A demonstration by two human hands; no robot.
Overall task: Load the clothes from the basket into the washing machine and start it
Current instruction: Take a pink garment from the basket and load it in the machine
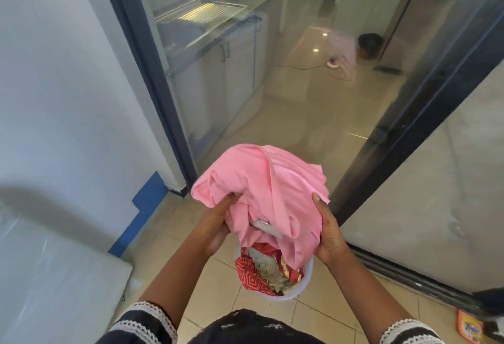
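Dark sleeves (144, 322) trimmed with white lace sit nearest the lens, above a dark embroidered garment at the frame's lower edge. At far left a pale grey, smooth-topped unit (54, 275) stands against the white wall; it is judged likely to be the washing machine, though no lid or controls can be made out. Left hand (215, 223) is curled into the bunched pink garment (261, 191), fingers buried in its folds. That garment is soft, matte, loosely crumpled cloth, held above the basket. The white round plastic basket (305, 286) rests on beige floor tiles directly below, holding red patterned fabric (253, 275) and a crumpled pale piece. Right hand (327, 231) grips the garment's far side, thumb pressed on top. Recommended practice: gather trailing ends into the bundle before swinging it left, so nothing drags remaining items out. A glass sliding door (409, 152) in a dark frame stands at right.
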